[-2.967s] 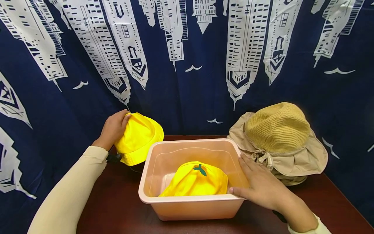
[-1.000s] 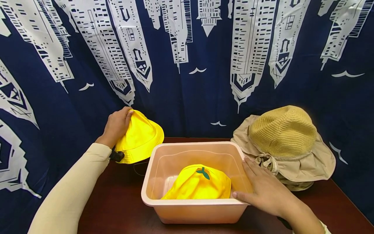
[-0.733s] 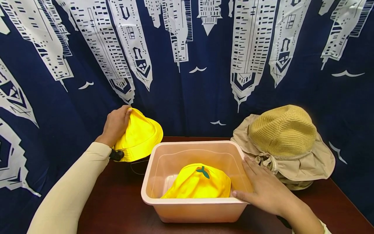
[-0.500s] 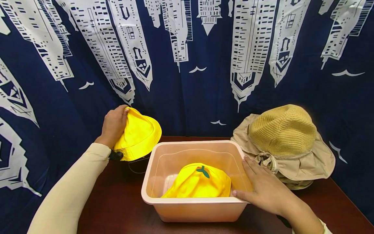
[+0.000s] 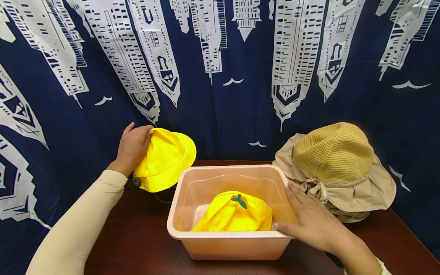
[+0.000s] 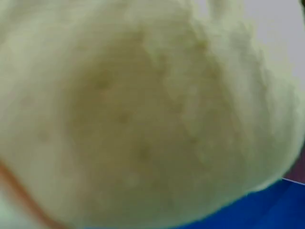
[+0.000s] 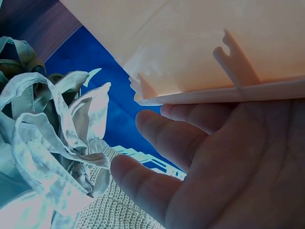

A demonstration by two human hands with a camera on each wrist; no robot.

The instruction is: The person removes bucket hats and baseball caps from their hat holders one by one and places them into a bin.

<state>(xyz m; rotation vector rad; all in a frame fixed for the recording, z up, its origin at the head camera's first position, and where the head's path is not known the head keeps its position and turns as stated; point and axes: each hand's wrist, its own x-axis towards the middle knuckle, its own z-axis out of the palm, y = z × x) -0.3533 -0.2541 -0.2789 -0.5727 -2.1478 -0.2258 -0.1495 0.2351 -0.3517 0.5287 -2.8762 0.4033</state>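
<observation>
My left hand [image 5: 133,148] pinches the crown of a yellow bucket hat [image 5: 164,158], tilted at the left of a pink plastic basin [image 5: 230,235]. One finger of that hand sticks up, away from the cloth. A second yellow hat [image 5: 233,214] with a green sprout mark lies inside the basin. On the basin's right rim rests my right hand [image 5: 314,221], its fingers fairly straight and its thumb at the front corner. The right wrist view shows these fingers [image 7: 174,138] along the rim. A blurred pale surface [image 6: 143,119] fills most of the left wrist view.
Right of the basin sit stacked sun hats, a knitted mustard-coloured crown [image 5: 335,152] above a wide beige brim [image 5: 364,191] with a tied bow. A navy curtain [image 5: 213,126] with white building prints hangs behind the dark red-brown table [image 5: 137,240].
The left-hand hat has shifted slightly right over the last half second, its brim swinging towards the basin. One left finger has lifted. Right hand and basin stay in place.
</observation>
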